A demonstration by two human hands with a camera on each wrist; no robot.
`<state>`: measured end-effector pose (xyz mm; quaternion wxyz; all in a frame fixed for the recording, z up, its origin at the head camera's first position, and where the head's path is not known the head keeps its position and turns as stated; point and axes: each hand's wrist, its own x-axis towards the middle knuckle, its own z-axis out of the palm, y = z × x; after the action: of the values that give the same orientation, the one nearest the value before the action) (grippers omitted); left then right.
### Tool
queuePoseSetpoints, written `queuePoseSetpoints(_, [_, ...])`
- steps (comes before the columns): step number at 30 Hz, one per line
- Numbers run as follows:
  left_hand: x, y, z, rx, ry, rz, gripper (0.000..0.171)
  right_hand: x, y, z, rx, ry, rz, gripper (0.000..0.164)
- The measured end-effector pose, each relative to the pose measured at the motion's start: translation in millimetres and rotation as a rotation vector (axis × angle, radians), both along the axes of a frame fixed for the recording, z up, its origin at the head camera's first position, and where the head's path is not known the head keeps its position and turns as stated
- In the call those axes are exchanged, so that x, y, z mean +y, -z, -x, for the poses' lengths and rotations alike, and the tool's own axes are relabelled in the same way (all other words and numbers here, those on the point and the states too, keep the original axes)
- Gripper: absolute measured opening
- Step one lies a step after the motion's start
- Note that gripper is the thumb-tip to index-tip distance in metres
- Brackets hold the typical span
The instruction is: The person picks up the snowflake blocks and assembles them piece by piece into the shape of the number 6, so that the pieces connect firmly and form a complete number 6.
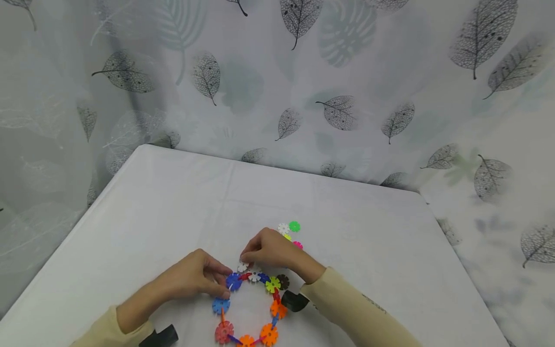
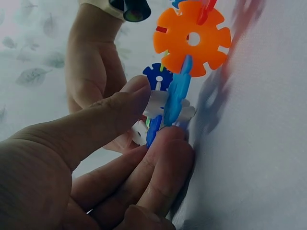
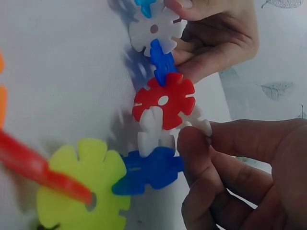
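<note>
A ring of interlocked plastic snowflake discs (image 1: pixel 269 334) in several colours stands on the white table. My left hand (image 1: pixel 195 277) grips its upper left side by a blue disc (image 1: pixel 234 282), thumb and fingers on opposite faces. In the left wrist view the thumb lies along a white disc (image 2: pixel 156 103). At the ring's far side my right hand (image 1: pixel 270 248) pinches a white snowflake disc (image 1: pixel 242 267) between thumb and index finger. That disc is right against the red disc (image 3: pixel 164 100) in the right wrist view; the fingers partly hide it.
Loose snowflake discs lie beyond the right hand: a green one (image 1: pixel 295 226), a white one (image 1: pixel 284 228), a yellow one (image 1: pixel 287 237) and a pink one (image 1: pixel 297 245). A brown disc (image 1: pixel 283 281) adjoins the ring's right side. Leaf-patterned curtain (image 1: pixel 260 86) borders the table (image 1: pixel 355 231).
</note>
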<state>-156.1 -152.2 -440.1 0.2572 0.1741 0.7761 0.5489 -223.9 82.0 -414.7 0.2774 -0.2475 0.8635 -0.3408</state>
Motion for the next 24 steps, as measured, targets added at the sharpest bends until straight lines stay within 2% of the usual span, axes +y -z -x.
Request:
queuePoseSetpoints(9, [1, 1.2, -2.9, -0.006, -0.021, -0.020, 0.047, -4, -0.4, 0.2, -0.028, -0.009, -0.014, 0.012])
queuePoseSetpoints(16, [1, 0.7, -1.9, -0.001, -0.024, -0.001, 0.046, -3, -3.0, -1.5, -0.077, -0.008, -0.024, 0.016])
queuePoseSetpoints(24, [4, -1.2, -0.6, -0.007, -0.028, 0.022, 0.045, 3, -11.7, 1.2, -0.192, -0.091, -0.003, 0.013])
